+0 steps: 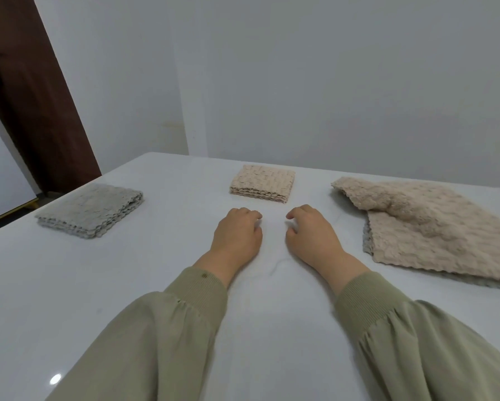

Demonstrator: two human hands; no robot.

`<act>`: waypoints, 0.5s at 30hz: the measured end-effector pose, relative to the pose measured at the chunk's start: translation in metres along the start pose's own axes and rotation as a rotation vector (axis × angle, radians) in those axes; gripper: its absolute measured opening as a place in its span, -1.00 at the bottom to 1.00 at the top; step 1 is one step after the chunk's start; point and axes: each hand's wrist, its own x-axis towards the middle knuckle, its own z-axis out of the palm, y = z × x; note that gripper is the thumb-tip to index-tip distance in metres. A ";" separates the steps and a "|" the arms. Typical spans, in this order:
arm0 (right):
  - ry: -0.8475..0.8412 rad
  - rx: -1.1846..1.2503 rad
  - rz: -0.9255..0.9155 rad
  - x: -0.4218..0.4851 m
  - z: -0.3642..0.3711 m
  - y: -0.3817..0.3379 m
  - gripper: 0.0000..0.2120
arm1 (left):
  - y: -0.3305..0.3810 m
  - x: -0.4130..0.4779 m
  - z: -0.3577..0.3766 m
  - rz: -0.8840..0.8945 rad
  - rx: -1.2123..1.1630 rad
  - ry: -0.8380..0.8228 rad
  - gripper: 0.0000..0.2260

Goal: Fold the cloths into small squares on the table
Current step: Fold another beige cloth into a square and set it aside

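Observation:
A small beige cloth (pixel 262 183) lies folded into a square at the middle back of the white table (pixel 127 285). At the left lies a grey cloth (pixel 90 209) folded into a larger square stack. A big beige cloth (pixel 428 227) lies unfolded and rumpled at the right, with a grey cloth edge showing under it. My left hand (pixel 237 234) and my right hand (pixel 312 235) rest on the table side by side just in front of the small beige square, fingers loosely curled, holding nothing.
A white wall stands behind the table's far edge. A dark brown door panel (pixel 31 91) is at the far left beyond the table's left edge. My green sleeves (pixel 162 337) cover the near table.

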 end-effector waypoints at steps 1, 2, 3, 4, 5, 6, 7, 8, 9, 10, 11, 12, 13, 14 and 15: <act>-0.001 0.001 -0.001 -0.008 -0.003 -0.001 -0.69 | 0.006 -0.010 -0.001 -0.011 0.044 -0.051 -0.62; -0.005 -0.003 -0.003 -0.017 -0.006 -0.002 -0.69 | 0.012 -0.020 -0.001 -0.028 0.088 -0.098 -0.59; -0.010 -0.012 -0.005 -0.026 -0.009 -0.003 -0.69 | 0.018 -0.030 -0.002 -0.045 0.119 -0.125 -0.56; -0.020 -0.023 -0.005 -0.034 -0.012 -0.003 -0.70 | 0.022 -0.039 -0.004 -0.052 0.133 -0.135 -0.55; -0.032 -0.032 -0.001 -0.043 -0.015 -0.004 -0.70 | 0.026 -0.048 -0.005 -0.051 0.135 -0.137 -0.53; -0.040 -0.036 0.002 -0.051 -0.017 -0.003 -0.71 | 0.029 -0.057 -0.006 -0.044 0.133 -0.139 -0.52; -0.039 -0.037 0.004 -0.059 -0.019 -0.002 -0.71 | 0.032 -0.065 -0.007 -0.032 0.133 -0.150 -0.51; -0.035 -0.041 0.008 -0.066 -0.022 -0.001 -0.71 | 0.035 -0.073 -0.007 -0.014 0.138 -0.170 -0.49; -0.035 -0.055 0.016 -0.073 -0.024 0.000 -0.71 | 0.037 -0.080 -0.008 0.008 0.146 -0.197 -0.47; -0.042 -0.082 0.024 -0.079 -0.027 0.001 -0.70 | 0.039 -0.086 -0.008 0.027 0.153 -0.222 -0.46; -0.049 -0.117 0.032 -0.084 -0.029 0.003 -0.68 | 0.040 -0.089 -0.008 0.040 0.158 -0.237 -0.46; -0.054 -0.157 0.044 -0.087 -0.032 0.005 -0.66 | 0.040 -0.090 -0.008 0.045 0.157 -0.245 -0.46; -0.058 -0.195 0.067 -0.090 -0.034 0.006 -0.65 | 0.040 -0.089 -0.009 0.044 0.149 -0.253 -0.47; -0.056 -0.231 0.095 -0.093 -0.036 0.008 -0.64 | 0.040 -0.088 -0.010 0.044 0.134 -0.263 -0.48; -0.047 -0.266 0.130 -0.094 -0.039 0.010 -0.63 | 0.040 -0.087 -0.011 0.046 0.122 -0.271 -0.48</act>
